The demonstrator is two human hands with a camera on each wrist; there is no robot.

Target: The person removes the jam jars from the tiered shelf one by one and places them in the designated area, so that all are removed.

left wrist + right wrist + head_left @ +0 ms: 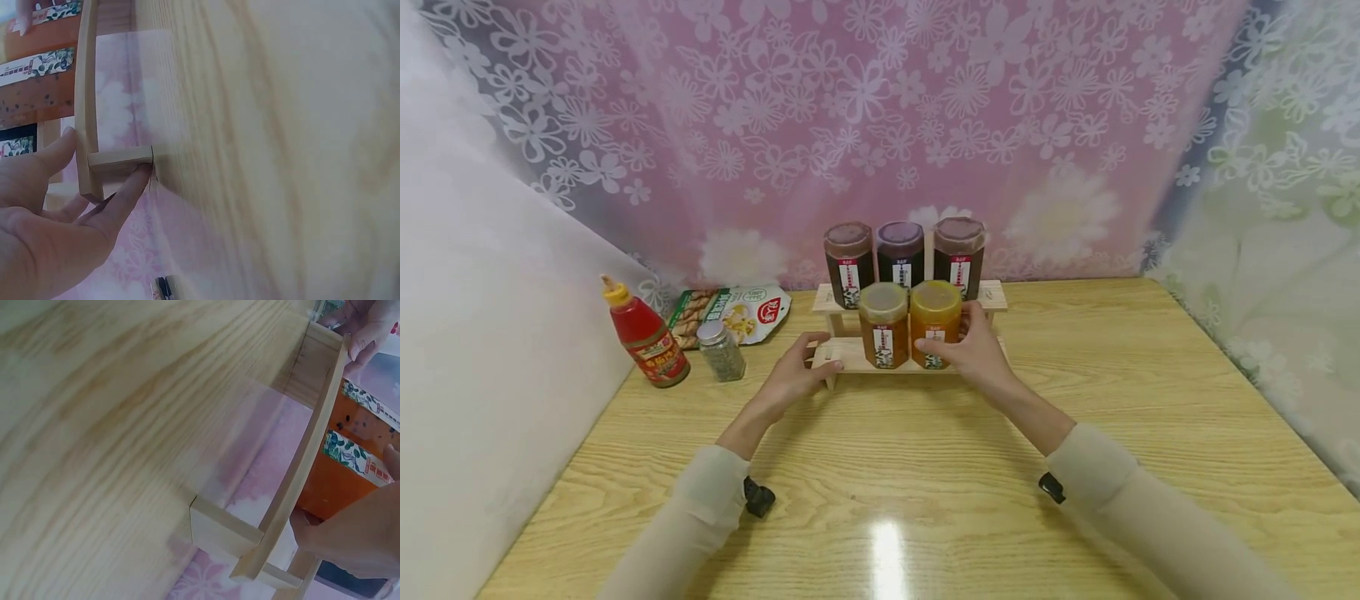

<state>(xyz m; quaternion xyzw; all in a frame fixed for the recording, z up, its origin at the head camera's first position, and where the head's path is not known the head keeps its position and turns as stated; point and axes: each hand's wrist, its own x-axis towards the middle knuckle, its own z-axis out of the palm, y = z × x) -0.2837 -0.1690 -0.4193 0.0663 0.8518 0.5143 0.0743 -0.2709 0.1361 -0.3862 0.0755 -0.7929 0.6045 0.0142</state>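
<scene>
A two-step wooden rack [850, 357] stands on the table against the curtain. My left hand [792, 372] grips the left end of its lower step; in the left wrist view, the thumb presses the board and a finger touches the short leg [122, 159]. My right hand [983, 357] holds an amber jar with a yellow lid [936, 310], thumb in front and fingers round its right side. This jar is upright on the lower step. Beside it stands another amber jar with a pale lid [883, 315]. Three dark jars [901, 260] line the upper step.
Left of the rack are a red squeeze bottle [646, 337], a small glass shaker [721, 352] with a pale cap, and a food packet [752, 310] lying flat. A floral curtain [880, 125] hangs behind the wooden table [850, 467].
</scene>
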